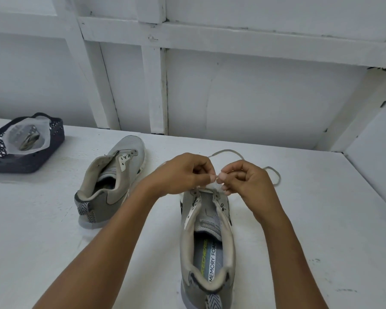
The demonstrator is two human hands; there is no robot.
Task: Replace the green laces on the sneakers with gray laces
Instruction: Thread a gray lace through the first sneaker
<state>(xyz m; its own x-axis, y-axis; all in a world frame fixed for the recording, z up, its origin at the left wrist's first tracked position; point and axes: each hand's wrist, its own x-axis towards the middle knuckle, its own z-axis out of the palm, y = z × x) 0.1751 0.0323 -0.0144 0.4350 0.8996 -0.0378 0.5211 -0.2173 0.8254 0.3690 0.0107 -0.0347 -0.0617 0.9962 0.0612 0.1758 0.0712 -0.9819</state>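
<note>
My left hand (183, 172), right hand (243, 179) pinch gray lace (275, 175), probably its ends, over near sneaker (207, 241). Risk: loose pinch, tip slips, misses eyelet.

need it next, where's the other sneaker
Head view: the other sneaker lies on the table left of the left hand, between the dark basket and the sneaker being laced.

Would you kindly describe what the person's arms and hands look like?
Both are bare. The left hand and right hand wear no gloves, rings or watch that I can see. The left forearm and right forearm show no sleeve down to the picture's lower edge. The visible fingernails look short and unpainted.
</note>
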